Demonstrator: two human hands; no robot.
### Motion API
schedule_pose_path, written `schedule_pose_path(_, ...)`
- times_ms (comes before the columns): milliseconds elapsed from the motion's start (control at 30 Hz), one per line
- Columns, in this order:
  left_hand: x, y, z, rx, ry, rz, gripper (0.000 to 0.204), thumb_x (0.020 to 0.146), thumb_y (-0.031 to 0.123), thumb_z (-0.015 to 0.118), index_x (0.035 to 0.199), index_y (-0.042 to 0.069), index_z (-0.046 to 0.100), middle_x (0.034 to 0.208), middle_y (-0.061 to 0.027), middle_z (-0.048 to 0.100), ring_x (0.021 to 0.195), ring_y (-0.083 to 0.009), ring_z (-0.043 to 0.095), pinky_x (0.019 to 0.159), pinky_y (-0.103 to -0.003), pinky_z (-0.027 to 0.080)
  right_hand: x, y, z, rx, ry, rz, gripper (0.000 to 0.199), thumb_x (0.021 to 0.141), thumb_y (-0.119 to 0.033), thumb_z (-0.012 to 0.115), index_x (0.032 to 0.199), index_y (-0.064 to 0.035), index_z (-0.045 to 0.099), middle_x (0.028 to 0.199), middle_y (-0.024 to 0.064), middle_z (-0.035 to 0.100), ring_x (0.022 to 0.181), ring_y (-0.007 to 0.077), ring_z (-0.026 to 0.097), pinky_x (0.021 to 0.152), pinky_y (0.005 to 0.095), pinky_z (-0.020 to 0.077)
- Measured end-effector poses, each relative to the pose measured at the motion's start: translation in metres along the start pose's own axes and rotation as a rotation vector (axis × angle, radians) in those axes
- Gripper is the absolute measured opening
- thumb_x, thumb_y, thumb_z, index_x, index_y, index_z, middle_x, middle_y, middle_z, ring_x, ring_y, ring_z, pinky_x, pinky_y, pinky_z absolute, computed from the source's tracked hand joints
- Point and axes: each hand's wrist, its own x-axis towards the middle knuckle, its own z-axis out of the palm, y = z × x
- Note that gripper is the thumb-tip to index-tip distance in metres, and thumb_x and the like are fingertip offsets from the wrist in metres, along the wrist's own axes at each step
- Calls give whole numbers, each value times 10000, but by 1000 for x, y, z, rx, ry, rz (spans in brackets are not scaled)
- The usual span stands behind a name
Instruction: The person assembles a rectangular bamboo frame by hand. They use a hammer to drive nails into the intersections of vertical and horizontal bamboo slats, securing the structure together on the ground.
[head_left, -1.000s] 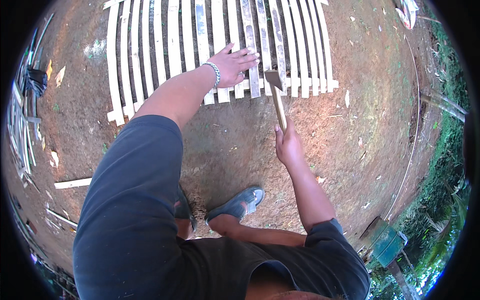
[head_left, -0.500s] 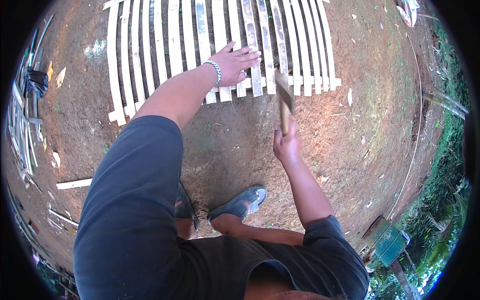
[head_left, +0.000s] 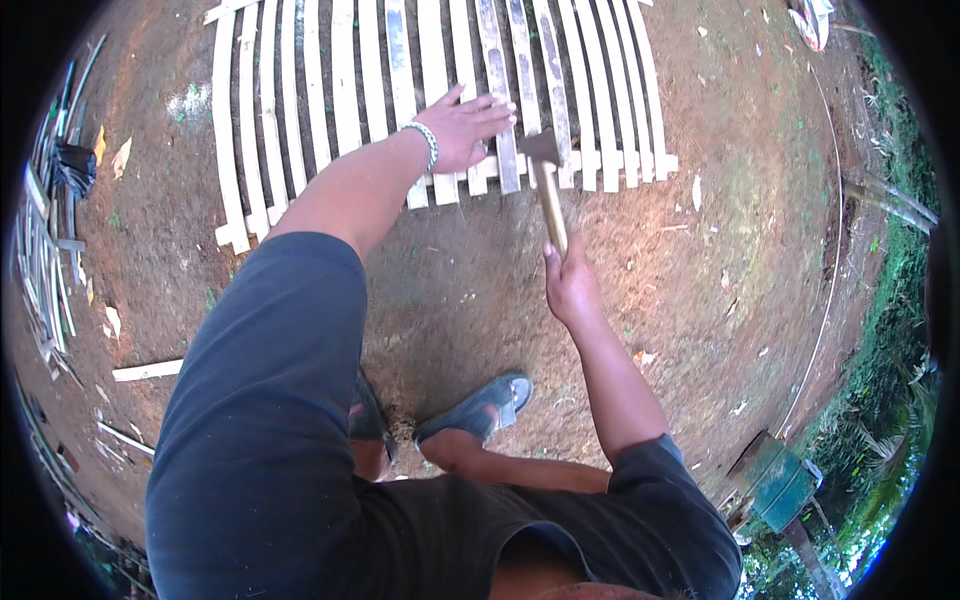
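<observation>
My left hand (head_left: 465,135) lies flat with its fingers spread across several slats of a pale wooden slatted frame (head_left: 345,80), near the frame's close end. A silvery band circles that wrist. In my right hand (head_left: 574,285) is the wooden handle of a hatchet (head_left: 551,205), gripped near its lower end. Its dark, wedge-shaped metal head (head_left: 541,148) shows over the close crossbar (head_left: 600,162), just right of my left fingers. Whether the head touches the wood, I cannot tell. Some middle slats are stained dark.
Bare brown soil (head_left: 700,330) with scattered leaves surrounds the frame. Thin wooden strips (head_left: 45,265) are piled at the far left, beside a dark bag (head_left: 75,168). One loose slat (head_left: 148,370) lies left of my leg. A green box-like object (head_left: 785,483) stands at the lower right.
The hatchet head has swung leftward and slightly up, nearer my left hand. My left hand stays spread on the slats, while the view has shifted slightly.
</observation>
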Motion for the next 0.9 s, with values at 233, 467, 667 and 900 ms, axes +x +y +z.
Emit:
schedule_pose_path(233,2,-1,1,-50,41,5,660,1025,292,441,1656,228,259,1746,59,165,1607,-171,142,1324,-503,69,11,28,8,-72,-116,-16,426,1093,-318,496,1409,-41,429,973,295,709,874,469,721,726,552,575)
schedule_pose_path(467,28,21,-10,-28,179,36,658,1004,241,432,1645,190,293,1734,10,219,1604,-201,165,1323,-499,56,-27,39,0,352,346,-194,501,1098,-284,497,1488,-5,350,931,238,694,794,417,710,739,550,573)
schedule_pose_path(667,37,21,-4,27,4,53,620,1059,317,375,1658,209,252,1744,29,175,1609,-180,132,1324,-488,31,-14,10,-2,142,-65,189,425,1093,-278,498,1431,-34,415,929,257,689,798,436,705,760,550,580)
schedule_pose_path(900,35,18,-3,8,19,70,619,1051,307,386,1652,210,273,1744,36,179,1611,-167,121,1324,-484,30,-14,20,-6,360,180,-8,477,1108,-348,461,1460,-36,380,958,253,701,807,384,727,702,492,590)
